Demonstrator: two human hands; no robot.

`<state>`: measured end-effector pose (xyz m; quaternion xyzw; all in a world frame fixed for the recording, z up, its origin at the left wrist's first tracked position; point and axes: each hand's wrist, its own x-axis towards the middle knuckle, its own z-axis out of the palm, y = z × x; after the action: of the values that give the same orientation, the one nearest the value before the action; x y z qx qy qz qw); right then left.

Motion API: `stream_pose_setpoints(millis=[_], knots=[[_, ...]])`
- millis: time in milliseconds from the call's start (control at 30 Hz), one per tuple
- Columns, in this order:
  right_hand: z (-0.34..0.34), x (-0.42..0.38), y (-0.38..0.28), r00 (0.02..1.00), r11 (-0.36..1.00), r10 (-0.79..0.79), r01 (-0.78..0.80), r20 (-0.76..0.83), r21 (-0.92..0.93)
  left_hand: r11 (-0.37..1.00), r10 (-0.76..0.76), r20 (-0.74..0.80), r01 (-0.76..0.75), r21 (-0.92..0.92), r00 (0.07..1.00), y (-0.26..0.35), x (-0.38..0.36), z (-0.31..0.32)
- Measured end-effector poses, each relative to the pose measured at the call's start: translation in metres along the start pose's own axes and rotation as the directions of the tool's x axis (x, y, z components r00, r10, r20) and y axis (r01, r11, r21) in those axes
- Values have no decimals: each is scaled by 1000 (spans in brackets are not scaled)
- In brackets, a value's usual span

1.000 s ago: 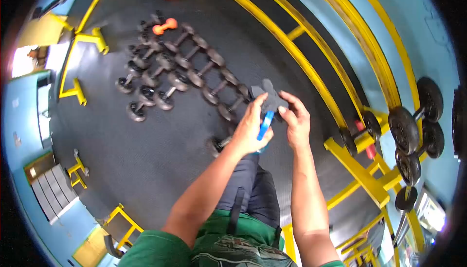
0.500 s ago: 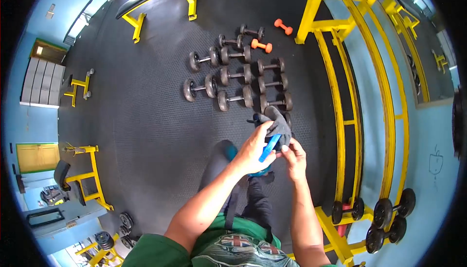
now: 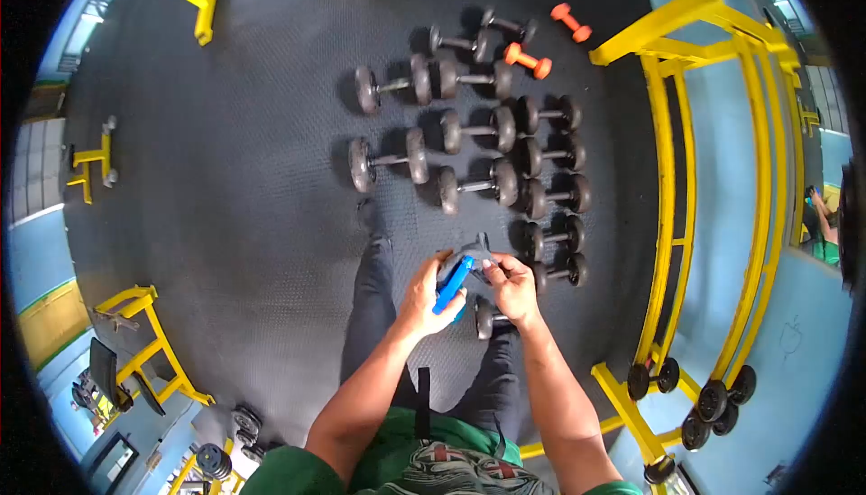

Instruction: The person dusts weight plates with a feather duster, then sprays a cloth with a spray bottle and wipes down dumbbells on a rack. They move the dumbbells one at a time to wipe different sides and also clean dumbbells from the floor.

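Observation:
Both hands meet in front of my legs, over the floor. My left hand [image 3: 422, 297] is closed around a long bright blue piece [image 3: 453, 286], with a bit of teal showing below it. Bunched at its upper end is a dark grey cloth [image 3: 476, 250]. My right hand [image 3: 512, 289] pinches the right side of this cloth between thumb and fingers. The kind of the blue piece I cannot tell. Just below my right hand a black dumbbell [image 3: 485, 318] lies partly hidden by the wrist and leg.
Rows of black dumbbells [image 3: 476, 187] lie on the dark rubber floor [image 3: 262, 224] ahead. Two orange dumbbells [image 3: 528, 60] lie farther off. A yellow rack [image 3: 666, 215] stands along the right wall, with several dumbbells on its near end. Yellow gym equipment [image 3: 162, 342] stands at the left.
My view has tilted down and shifted, so the dumbbells look closer. Both hands have moved left in view with the blue piece and cloth. My legs now stand farther apart.

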<state>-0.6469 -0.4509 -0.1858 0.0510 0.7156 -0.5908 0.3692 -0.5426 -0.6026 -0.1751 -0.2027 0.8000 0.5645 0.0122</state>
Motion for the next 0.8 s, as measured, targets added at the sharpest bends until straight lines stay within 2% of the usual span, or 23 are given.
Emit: stream_pose_setpoints(millis=[33, 67, 100, 133, 167, 200, 233, 267, 300, 333, 367, 433, 467, 500, 567, 633, 667, 700, 733, 767, 800], knots=[[23, 14, 4, 994, 986, 102, -95, 41, -135, 989, 110, -79, -102, 104, 991, -21, 18, -19], [51, 37, 13, 979, 980, 197, -195, 51, -45, 998, -16, -55, 20, 67, 998, -48, 25, -36], [74, 62, 20, 970, 971, 232, -228, 65, -68, 991, -131, -33, 132, 37, 991, -74, 35, -53], [96, 79, 24, 980, 975, 194, -188, 47, -120, 993, -26, -149, 43, 107, 989, -90, 44, -65], [116, 99, 26, 989, 976, 142, -135, 33, -172, 993, -63, -149, 77, 92, 987, -107, 51, -78], [133, 119, 39, 1000, 978, 20, -21, -3, -206, 989, -102, -170, 118, 87, 980, -124, 59, -88], [148, 139, 41, 999, 974, 45, -44, 1, -220, 984, -141, -186, 158, 80, 972, -139, 65, -95], [161, 160, 40, 999, 951, 36, -33, 5, -307, 977, -153, -251, 184, 106, 956, -152, 71, -97], [172, 184, 40, 1000, 920, 20, -14, 13, -391, 976, -170, -246, 198, 91, 954, -163, 75, -100], [184, 206, 40, 999, 915, 32, -24, 14, -403, 945, -325, -194, 324, -37, 926, -167, 84, -106], [197, 227, 41, 998, 855, 51, -21, 43, -518, 880, -468, -119, 449, -156, 876, -173, 91, -111], [213, 277, 72, 990, 680, 74, 39, 122, -732, 884, -462, -138, 444, -144, 876, -192, 100, -109], [225, 297, 75, 987, 616, 120, 11, 107, -788, 876, -465, -154, 427, -226, 872, -199, 105, -109], [232, 323, 89, 967, 470, 149, 113, 205, -875, 862, -469, -166, 408, -302, 867, -205, 108, -109], [253, 365, 99, 907, 240, 333, 182, 258, -953, 862, -470, -157, 413, -296, 869, -215, 113, -113], [269, 399, 123, 886, 143, 359, 258, 293, -955, 853, -483, -123, 434, -291, 867, -225, 118, -120], [275, 416, 142, 882, 145, 363, 265, 300, -953, 839, -499, -121, 444, -313, 858, -235, 114, -121], [281, 428, 162, 873, 85, 373, 304, 313, -949, 832, -520, -65, 488, -262, 852, -243, 106, -125], [286, 439, 179, 864, 24, 386, 341, 324, -940, 868, -484, -131, 454, -203, 865, -243, 105, -127], [292, 447, 188, 857, 22, 398, 349, 328, -937, 896, -442, -193, 420, -143, 876, -244, 103, -129], [295, 454, 195, 826, 27, 454, 363, 335, -931, 857, -500, -166, 458, -237, 850, -250, 96, -127]])
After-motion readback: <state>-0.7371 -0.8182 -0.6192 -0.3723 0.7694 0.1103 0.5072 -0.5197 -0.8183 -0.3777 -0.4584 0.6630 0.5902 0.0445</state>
